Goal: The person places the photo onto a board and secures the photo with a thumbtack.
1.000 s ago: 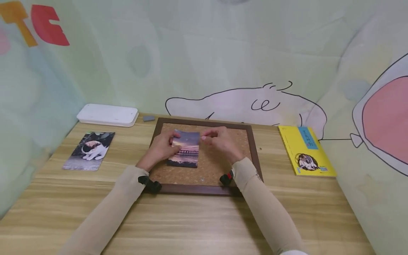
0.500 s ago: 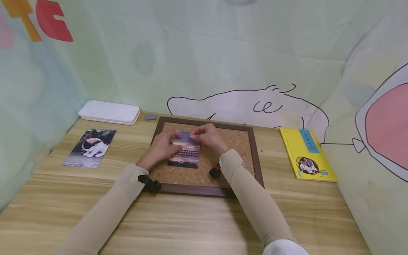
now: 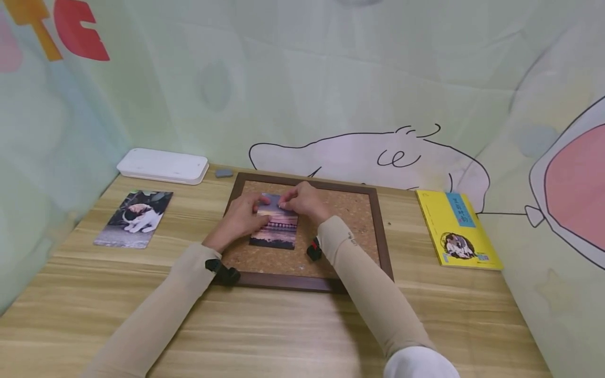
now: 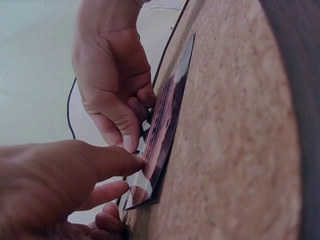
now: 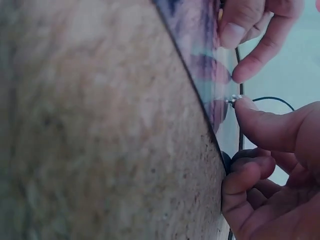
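A sunset photo (image 3: 279,235) lies on the framed cork board (image 3: 340,226), left of its middle. My left hand (image 3: 240,216) rests on the photo's upper left part, thumb and forefinger apart and pressing its surface. Near the photo's top edge, my right hand (image 3: 306,200) pinches a small clear pin (image 5: 235,99) against the print; its tip is hard to make out. In the left wrist view the photo (image 4: 167,117) stands slightly off the cork along one edge. The other fingers of my right hand (image 5: 280,160) curl beside the photo's edge.
A cat photo (image 3: 134,220) lies left of the board. Behind it are a white case (image 3: 163,165) and a small grey block (image 3: 223,172). To the right lies a yellow book (image 3: 456,231). A patterned curtain (image 3: 302,79) hangs behind the table.
My right hand has moved left from the photo's right edge onto its upper part, with the pin between its fingers. My left hand has stayed on the photo.
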The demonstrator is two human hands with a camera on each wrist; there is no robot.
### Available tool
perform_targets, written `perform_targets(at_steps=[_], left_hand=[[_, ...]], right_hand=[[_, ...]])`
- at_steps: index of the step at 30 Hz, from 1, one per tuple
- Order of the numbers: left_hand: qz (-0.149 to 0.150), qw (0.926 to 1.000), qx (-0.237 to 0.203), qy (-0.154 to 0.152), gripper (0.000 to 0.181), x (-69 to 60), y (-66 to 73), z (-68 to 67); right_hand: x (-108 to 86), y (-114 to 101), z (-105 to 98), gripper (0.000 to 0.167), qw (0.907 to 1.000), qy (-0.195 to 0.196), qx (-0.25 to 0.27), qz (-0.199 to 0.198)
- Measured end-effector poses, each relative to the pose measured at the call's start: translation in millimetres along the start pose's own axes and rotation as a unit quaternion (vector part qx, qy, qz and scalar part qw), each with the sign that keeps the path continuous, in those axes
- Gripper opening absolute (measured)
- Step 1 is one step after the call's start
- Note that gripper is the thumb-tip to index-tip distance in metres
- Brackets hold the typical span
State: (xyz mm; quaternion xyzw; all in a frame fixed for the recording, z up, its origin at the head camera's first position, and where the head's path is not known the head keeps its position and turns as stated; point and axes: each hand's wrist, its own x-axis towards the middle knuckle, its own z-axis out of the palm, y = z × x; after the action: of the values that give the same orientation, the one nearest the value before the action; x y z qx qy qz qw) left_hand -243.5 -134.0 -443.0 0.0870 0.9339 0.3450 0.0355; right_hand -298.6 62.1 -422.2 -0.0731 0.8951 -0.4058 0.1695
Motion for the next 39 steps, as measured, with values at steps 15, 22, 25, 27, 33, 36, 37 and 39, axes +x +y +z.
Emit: perform_targets(at_steps=[15,22,25,27,33,36,37,39], left_hand=[[0.010,0.9999,-0.005,0.005,0.042,2.4,-0.1,-1.2],[0.009,0.9999,-0.003,0.010,0.041,2.8,-0.7,-1.8],[0.013,0.9998,-0.006,0.010,0.041,3.0,-1.7,-1.7],[0.017,0.9998,-0.007,0.008,0.040,3.4,-2.9,-1.2],[0.016,0.9997,-0.019,0.005,0.039,2.8,-4.5,2.6],[0.019,0.9998,-0.011,0.003,0.039,1.2,-1.4,1.1],[0.022,0.9997,-0.010,0.004,0.039,1.6,-1.8,0.9],[0.022,0.9997,-0.006,0.004,0.040,3.2,-2.4,-0.2]], right_hand=[[1.7,-8,-1,0.009,0.9995,0.020,-0.018,0.016],[2.9,-15,-2,0.007,0.9996,0.005,0.002,0.028],[1.9,-15,-2,0.007,0.9998,0.012,-0.001,0.017],[1.0,-14,-1,0.006,0.9997,0.020,-0.008,0.011],[24.0,5,13,0.010,0.9937,0.046,-0.101,0.017],[31.9,12,17,0.011,0.9909,0.058,-0.120,0.016],[27.0,8,16,0.009,0.9913,0.057,-0.118,0.014],[10.6,-5,10,0.008,0.9928,0.054,-0.106,0.010]])
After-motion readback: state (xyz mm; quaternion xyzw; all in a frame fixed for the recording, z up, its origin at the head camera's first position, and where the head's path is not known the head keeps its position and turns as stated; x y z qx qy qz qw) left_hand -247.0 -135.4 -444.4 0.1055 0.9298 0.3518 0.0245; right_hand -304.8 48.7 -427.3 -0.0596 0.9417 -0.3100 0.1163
